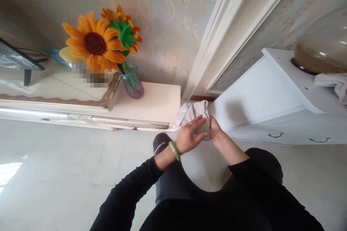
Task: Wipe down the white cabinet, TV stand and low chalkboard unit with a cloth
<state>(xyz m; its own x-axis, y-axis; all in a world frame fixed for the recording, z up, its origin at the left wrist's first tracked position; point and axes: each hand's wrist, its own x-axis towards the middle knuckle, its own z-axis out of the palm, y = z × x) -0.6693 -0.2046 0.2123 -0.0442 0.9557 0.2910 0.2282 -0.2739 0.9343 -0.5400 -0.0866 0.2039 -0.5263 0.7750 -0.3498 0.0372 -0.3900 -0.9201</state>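
Note:
A pale, folded cloth (193, 110) with thin stripes is between my hands, near the end of the low cream cabinet. My left hand (188, 136), with a green bangle at the wrist, lies on the cloth with its fingers stretched out and apart. From the other side my right hand (215, 127) holds the cloth. Most of the right fingers are hidden behind the fabric.
On the cream cabinet (159, 97) stands a glass vase (132, 85) with orange sunflowers (94, 41). A screen (18, 59) is at far left. To the right, a white drawer cabinet (244, 90) carries a brown glass bowl (320, 56) and another cloth (332, 81).

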